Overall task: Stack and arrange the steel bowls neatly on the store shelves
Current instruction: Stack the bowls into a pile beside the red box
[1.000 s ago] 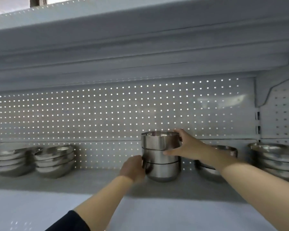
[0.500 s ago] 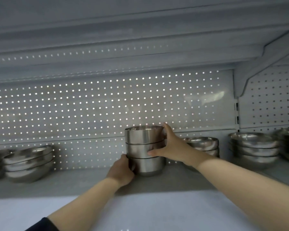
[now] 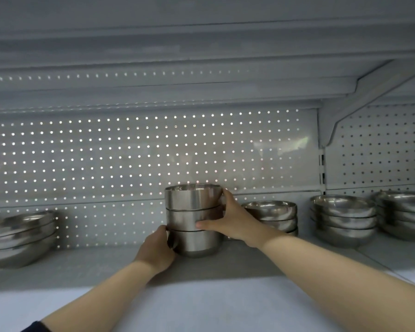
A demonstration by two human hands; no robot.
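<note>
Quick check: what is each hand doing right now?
Left hand: grips the bottom bowl of the stack of three steel bowls.
Right hand: grips the stack's upper bowls.

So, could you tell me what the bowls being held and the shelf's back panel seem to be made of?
Tall stack of bowls: looks like steel, brushed sheen with soft reflections. Back panel: probably grey-painted sheet metal, matte, punched with regular holes letting light through.

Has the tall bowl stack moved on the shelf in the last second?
No. The tall bowl stack keeps about the same gap to the shorter stack on its right; its leftward drift in frame matches the shelf upright, so the camera turned.
</note>
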